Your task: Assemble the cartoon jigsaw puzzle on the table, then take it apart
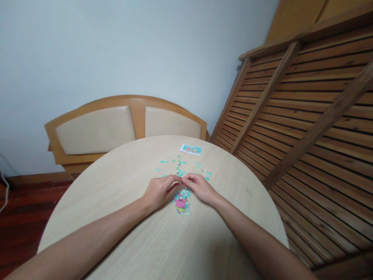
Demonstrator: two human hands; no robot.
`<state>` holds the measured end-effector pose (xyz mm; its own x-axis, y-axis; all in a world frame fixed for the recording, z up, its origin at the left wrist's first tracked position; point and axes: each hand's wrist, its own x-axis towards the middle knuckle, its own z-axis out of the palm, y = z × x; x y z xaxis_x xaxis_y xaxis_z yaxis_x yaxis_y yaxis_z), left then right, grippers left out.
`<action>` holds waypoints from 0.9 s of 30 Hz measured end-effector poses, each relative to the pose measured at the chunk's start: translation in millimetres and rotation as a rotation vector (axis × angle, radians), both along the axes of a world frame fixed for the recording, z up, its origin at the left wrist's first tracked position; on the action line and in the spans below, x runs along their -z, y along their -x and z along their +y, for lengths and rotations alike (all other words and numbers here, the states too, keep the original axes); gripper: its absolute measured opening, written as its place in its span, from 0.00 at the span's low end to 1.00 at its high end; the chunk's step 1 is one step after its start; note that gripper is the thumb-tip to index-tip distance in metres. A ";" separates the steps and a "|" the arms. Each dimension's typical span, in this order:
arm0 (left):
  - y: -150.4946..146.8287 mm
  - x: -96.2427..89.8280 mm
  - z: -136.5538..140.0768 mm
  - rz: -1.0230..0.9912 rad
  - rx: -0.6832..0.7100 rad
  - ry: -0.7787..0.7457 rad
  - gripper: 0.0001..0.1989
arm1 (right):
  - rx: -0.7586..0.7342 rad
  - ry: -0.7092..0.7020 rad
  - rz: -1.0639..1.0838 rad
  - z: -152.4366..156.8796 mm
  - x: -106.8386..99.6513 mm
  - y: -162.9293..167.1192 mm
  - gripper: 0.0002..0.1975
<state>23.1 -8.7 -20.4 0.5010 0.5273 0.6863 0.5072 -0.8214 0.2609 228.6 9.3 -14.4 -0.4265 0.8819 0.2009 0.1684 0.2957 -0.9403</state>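
My left hand (159, 191) and my right hand (201, 189) meet fingertip to fingertip over the table, both closed in a pinch. Whatever lies between their fingers is too small and covered to make out. Just below them is a partly joined jigsaw puzzle (181, 203), showing a pink cartoon figure with a pale figure beside it. Its upper part is partly hidden by my hands. Beyond my fingers, loose turquoise puzzle pieces (164, 161) are scattered, some with yellow or dark marks. More puzzle pieces (207, 179) lie near my right hand.
A small picture card (191, 149) lies behind the loose pieces on the round, pale wooden table (116, 182). A padded bench back (96, 130) stands behind the table, against the wall. A slatted wooden panel (279, 105) leans close along the right side.
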 end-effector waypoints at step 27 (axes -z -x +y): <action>-4.3 7.7 6.4 -0.195 -0.063 0.374 0.10 | 0.002 0.039 0.006 0.2 2.2 -9.4 0.14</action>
<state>27.5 -2.2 -28.1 0.3396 0.7832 0.5208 0.4649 -0.6211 0.6309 238.0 9.5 -16.6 -0.4238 0.8899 0.1687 0.1636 0.2584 -0.9521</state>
